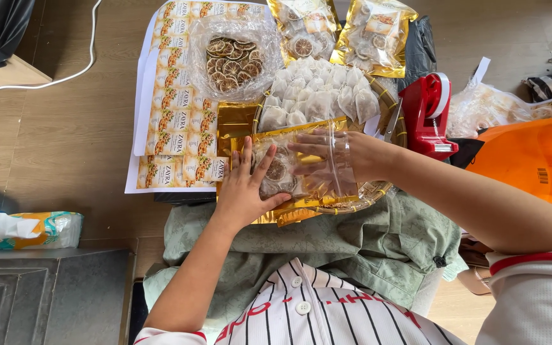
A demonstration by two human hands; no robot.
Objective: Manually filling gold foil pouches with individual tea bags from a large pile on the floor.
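From the head view, at centre, a gold-backed clear pouch (285, 172) of dried citrus slices lies across a woven tray (378, 189), long axis nine to three o'clock. Left hand (245, 188), fingers spread flat, presses its nine o'clock end; right hand (337, 156), likewise open, presses from three o'clock. Both hands grip nothing.

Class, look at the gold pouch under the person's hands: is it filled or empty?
Filled. Dried citrus slices show through the clear front of the pouch, which lies flat under the left hand and right hand.
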